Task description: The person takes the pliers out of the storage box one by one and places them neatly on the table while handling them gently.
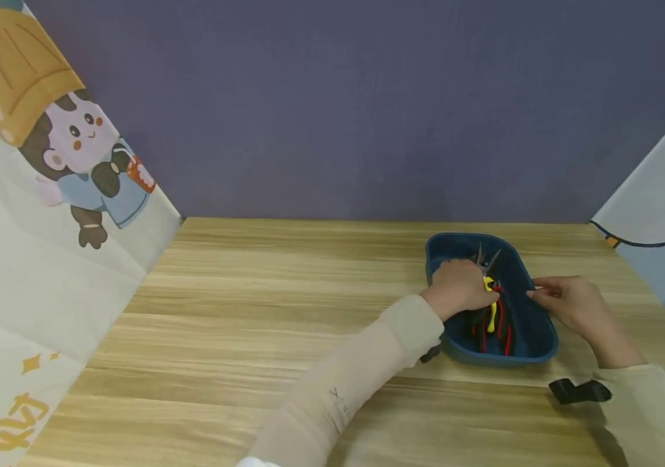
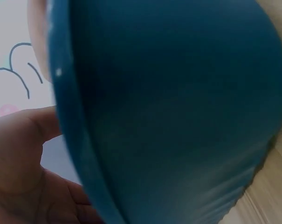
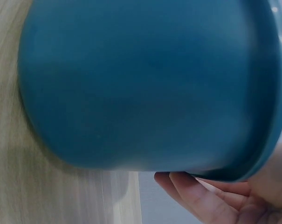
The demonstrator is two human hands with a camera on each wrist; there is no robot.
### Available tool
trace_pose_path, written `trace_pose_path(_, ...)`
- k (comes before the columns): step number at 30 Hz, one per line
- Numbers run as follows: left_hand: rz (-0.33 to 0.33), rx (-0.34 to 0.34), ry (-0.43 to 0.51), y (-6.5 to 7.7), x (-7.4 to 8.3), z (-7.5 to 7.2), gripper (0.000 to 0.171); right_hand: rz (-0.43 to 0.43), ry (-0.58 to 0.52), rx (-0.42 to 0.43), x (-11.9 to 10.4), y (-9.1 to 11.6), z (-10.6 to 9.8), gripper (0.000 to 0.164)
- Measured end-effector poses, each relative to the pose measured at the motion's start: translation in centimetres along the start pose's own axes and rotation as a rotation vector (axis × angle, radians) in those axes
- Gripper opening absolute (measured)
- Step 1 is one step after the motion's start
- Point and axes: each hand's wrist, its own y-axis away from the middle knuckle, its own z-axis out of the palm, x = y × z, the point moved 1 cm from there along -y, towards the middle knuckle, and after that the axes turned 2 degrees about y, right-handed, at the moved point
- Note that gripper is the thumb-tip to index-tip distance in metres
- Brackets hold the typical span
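The left hand reaches over the left rim of the blue bin, its fingers down among the tools and one digit just beside the yellow-handled pliers. The hand itself hides whether it grips them, so I cannot tell. If it lifts from here, the likeliest trouble is a snag: the handles lie packed together, and one tool could drag its neighbours up or drop back. The spread metal tips could also prick a finger, since they stand open close to the knuckles.

The blue bin sits on the right part of the table, its long axis running from the far side towards the person, the near end slanting right. Inside, the yellow-handled pliers lie roughly along that axis, handles towards the person; the metal tips point at the back wall. The red-and-black handles also point nearward. At far right, the right hand pinches the bin's rim; a one-sided pull there could make the bin slide or tilt
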Motion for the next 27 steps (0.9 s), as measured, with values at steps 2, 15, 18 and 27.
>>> trace_pose_path(2,-0.018,-0.016,0.004,-0.5,0.4,0.0,0.042,-0.008,0.005,0.002,0.1,-0.3,-0.1,0.039)
trace_pose_path(15,-0.177,-0.083,-0.094,-3.7,2.5,-1.0,0.035,-0.077,-0.013,0.048,0.7,-2.4,-0.5,0.035)
trace_pose_path(18,-0.199,-0.091,-0.12,-4.3,2.6,-1.0,0.036,-0.082,-0.013,0.063,1.0,-2.8,-0.7,0.034)
trace_pose_path(27,-0.224,-0.105,-0.179,-5.6,2.8,-0.7,0.045,-0.1,-0.022,0.07,1.6,-3.5,-0.7,0.032)
